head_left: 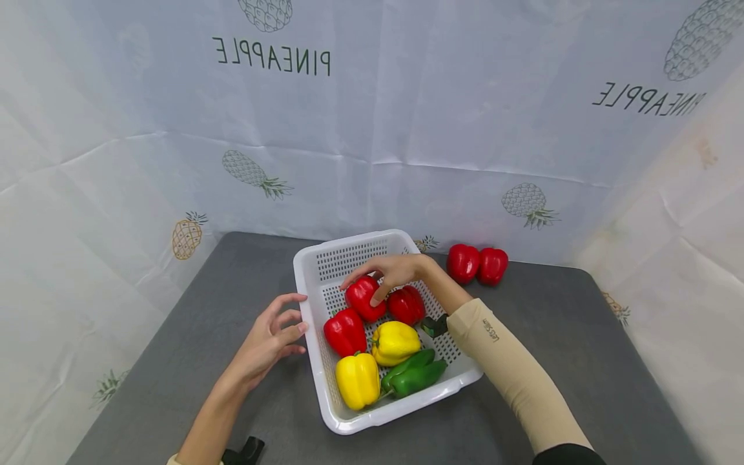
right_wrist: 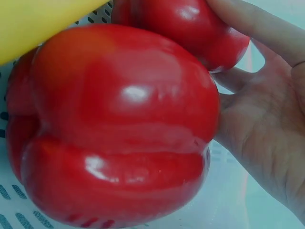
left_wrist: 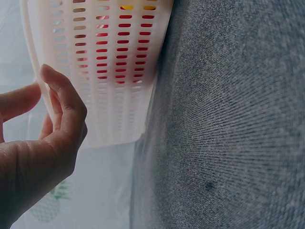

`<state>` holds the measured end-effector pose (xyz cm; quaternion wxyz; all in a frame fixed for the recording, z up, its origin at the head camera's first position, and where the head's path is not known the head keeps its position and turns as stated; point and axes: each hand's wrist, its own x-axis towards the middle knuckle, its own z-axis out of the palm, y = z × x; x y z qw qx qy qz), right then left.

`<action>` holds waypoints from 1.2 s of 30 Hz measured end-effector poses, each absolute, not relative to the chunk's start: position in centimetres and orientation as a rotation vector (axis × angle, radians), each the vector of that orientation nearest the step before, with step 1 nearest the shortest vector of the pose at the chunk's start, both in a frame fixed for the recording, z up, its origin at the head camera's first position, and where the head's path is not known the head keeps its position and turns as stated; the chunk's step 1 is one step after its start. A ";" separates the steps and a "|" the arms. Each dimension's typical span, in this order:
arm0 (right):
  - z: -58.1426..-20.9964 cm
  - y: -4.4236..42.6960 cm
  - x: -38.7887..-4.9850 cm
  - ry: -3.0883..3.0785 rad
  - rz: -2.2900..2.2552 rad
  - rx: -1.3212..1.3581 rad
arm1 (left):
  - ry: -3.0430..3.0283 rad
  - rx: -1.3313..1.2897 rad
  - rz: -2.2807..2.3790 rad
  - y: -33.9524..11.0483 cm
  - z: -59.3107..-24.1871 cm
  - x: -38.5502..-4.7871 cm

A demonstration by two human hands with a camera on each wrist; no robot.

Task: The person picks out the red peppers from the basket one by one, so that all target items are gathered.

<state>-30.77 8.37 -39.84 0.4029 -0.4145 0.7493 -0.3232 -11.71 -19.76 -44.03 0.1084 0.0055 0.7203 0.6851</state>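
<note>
A white perforated plastic basket (head_left: 316, 381) stands on the grey table, turned at a slight angle. My left hand (head_left: 273, 336) is at its left rim; in the left wrist view the thumb and curled fingers (left_wrist: 66, 102) pinch the rim (left_wrist: 34, 57). Inside the basket, my right hand (head_left: 398, 271) grips a red bell pepper (head_left: 363, 300) from above, thumb on its near side. Another red bell pepper (head_left: 407, 305) lies right of it, large in the right wrist view (right_wrist: 124, 124). A third red bell pepper (head_left: 345, 332) sits nearer the left wall.
Two yellow bell peppers (head_left: 395, 343) and two long green peppers (head_left: 415, 378) occupy the basket's near part. Outside, two red bell peppers (head_left: 463, 263) sit side by side at the table's back edge. A pineapple-printed cloth (head_left: 372, 116) hangs behind the table (head_left: 540, 336).
</note>
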 end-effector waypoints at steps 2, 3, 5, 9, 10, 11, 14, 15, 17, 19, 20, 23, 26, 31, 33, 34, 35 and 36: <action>-39.8 8.5 -30.7 1.897 -0.818 -1.051 | 2.118 0.016 2.016 -19.7 -44.0 -11.7; -39.8 8.6 -30.7 1.897 -0.821 -1.050 | 2.118 0.015 2.016 -19.7 -44.1 -11.7; -39.7 8.6 -30.7 1.893 -0.828 -1.050 | 2.117 0.014 2.017 -19.7 -44.1 -11.7; -39.5 8.8 -30.8 1.889 -0.833 -1.056 | 2.117 0.011 2.015 -19.7 -44.2 -11.7; -39.4 8.8 -30.8 1.891 -0.832 -1.062 | 2.116 0.011 2.015 -19.7 -44.2 -11.7; -39.3 8.8 -30.8 1.898 -0.830 -1.065 | 2.116 0.010 2.016 -19.7 -44.2 -11.7; -38.9 9.0 -30.9 1.913 -0.824 -1.085 | 2.115 0.009 2.018 -19.7 -44.2 -11.7; -38.7 9.0 -31.0 1.915 -0.825 -1.090 | 2.115 0.009 2.017 -19.7 -44.2 -11.7; -38.3 9.2 -31.0 1.917 -0.830 -1.092 | 2.119 0.008 2.016 -19.7 -44.1 -11.7; -38.0 9.4 -31.0 1.917 -0.842 -1.085 | 2.122 0.006 2.013 -19.7 -44.1 -11.7; -37.8 9.6 -31.0 1.919 -0.851 -1.082 | 2.125 0.006 2.011 -19.7 -44.1 -11.7; -37.3 9.9 -30.9 1.912 -0.886 -1.084 | 2.132 0.006 2.009 -19.7 -44.1 -11.7; -36.8 10.3 -30.9 1.906 -0.919 -1.106 | 2.136 0.010 2.009 -19.7 -44.1 -11.7; -35.9 11.2 -30.8 1.915 -0.956 -1.118 | 2.133 0.019 2.013 -19.8 -44.1 -11.6; -35.6 11.6 -30.7 1.916 -0.963 -1.109 | 2.131 0.022 2.014 -19.8 -44.1 -11.7; -35.5 11.8 -30.8 1.918 -0.962 -1.107 | 2.131 0.022 2.014 -19.8 -44.1 -11.7; -35.3 11.9 -30.8 1.919 -0.962 -1.106 | 2.131 0.023 2.014 -19.8 -44.1 -11.7; -35.3 12.1 -30.7 1.922 -0.961 -1.106 | 2.132 0.023 2.014 -19.8 -44.1 -11.7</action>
